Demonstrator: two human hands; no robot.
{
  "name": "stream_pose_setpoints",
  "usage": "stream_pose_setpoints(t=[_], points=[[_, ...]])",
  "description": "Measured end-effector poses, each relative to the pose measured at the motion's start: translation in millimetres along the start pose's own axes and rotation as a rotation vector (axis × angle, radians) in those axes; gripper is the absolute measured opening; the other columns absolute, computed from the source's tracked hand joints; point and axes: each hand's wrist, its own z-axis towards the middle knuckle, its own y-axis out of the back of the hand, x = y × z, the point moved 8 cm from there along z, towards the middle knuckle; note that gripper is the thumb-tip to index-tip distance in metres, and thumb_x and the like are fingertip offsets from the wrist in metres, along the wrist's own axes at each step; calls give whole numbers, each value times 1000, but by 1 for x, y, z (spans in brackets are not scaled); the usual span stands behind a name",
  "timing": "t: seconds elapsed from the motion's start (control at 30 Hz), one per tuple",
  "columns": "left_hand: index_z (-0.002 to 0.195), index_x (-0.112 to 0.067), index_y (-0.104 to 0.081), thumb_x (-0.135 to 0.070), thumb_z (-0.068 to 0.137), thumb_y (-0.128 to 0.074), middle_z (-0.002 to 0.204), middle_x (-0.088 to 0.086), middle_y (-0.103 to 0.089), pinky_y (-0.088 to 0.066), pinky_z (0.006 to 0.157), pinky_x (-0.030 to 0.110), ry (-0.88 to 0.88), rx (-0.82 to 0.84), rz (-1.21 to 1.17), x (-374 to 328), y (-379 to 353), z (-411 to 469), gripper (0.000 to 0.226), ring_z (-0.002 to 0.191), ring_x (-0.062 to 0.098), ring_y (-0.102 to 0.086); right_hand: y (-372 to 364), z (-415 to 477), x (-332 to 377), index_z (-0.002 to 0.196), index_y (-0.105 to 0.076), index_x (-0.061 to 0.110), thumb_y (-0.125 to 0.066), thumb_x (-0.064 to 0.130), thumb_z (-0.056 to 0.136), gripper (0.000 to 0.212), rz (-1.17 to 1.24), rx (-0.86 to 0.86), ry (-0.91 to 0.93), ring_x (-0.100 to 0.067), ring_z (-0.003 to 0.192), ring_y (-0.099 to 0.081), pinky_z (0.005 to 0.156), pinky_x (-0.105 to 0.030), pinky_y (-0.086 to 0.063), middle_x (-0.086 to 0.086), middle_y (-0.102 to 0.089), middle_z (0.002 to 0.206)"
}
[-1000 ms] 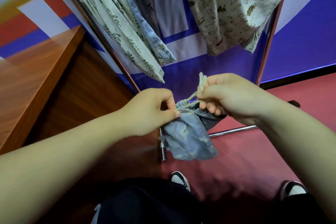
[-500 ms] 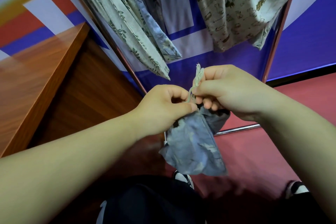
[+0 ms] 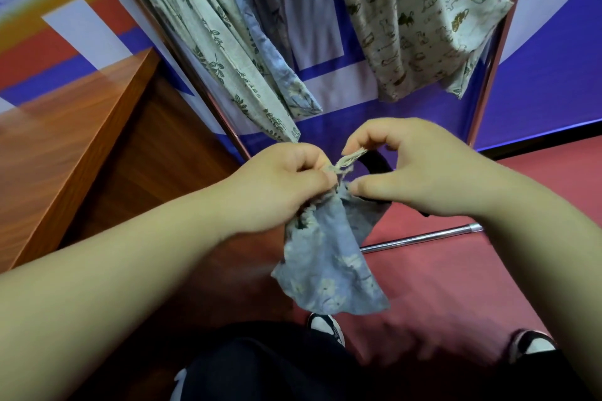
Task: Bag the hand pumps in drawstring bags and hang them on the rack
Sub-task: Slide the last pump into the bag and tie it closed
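Note:
A blue floral drawstring bag (image 3: 329, 270) hangs in front of me over the red floor. My left hand (image 3: 277, 185) pinches its gathered neck and the base of the beige drawstring (image 3: 348, 161). My right hand (image 3: 423, 172) has its curled forefinger on the cord's free end and its thumb tip against the bag's neck. The bag's mouth is drawn closed, so whatever is inside is hidden. Behind the hands stands the metal rack (image 3: 202, 98), with several cloth bags (image 3: 228, 52) hanging on it, one of them cream with an animal print (image 3: 417, 26).
A wooden table (image 3: 65, 140) stands at the left, its corner close to the rack's left post. The rack's low bar (image 3: 423, 238) runs along the floor under my right hand. My two shoes (image 3: 325, 327) show at the bottom. A blue wall is behind.
The right hand has loosened from a closed grip on the cord to forefinger and thumb only. The bag's neck is drawn tighter, and the bag hangs a little lower and to the left.

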Motion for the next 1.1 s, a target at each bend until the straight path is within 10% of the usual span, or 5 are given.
stream_pose_setpoints(t=[0.17,0.37,0.73,1.1], points=[[82,-36,-59,-27,95,-63,91,-10,-57,-39,78,18,-219,-40,440,-16,2,-8,17,89,3,-56,-19,7,-13,91,-76,33,-77,33,82,9,-10,47,-5,-9,75,-66,72,-31,-50,17,-73,83],[83,-27,-64,-24,95,-64,78,-11,-66,-40,68,16,-231,-242,380,-23,18,-14,12,79,3,-61,-22,9,-9,85,-71,26,-75,23,87,5,73,-13,58,0,69,-59,63,-16,-44,14,-69,77],[78,-28,-71,-17,88,-75,71,-9,-70,-47,62,17,-188,-378,157,-25,33,-15,16,64,0,-61,-19,7,-6,89,-56,15,-75,13,86,20,433,-91,30,-19,63,-49,59,-38,-40,-17,-61,72],[74,-28,-66,-21,89,-73,62,-10,-62,-40,57,16,-213,-418,269,-92,86,-21,19,53,-2,-52,57,27,70,78,-66,16,-76,0,82,19,242,-224,67,-4,58,-57,63,-23,-45,6,-68,68]])
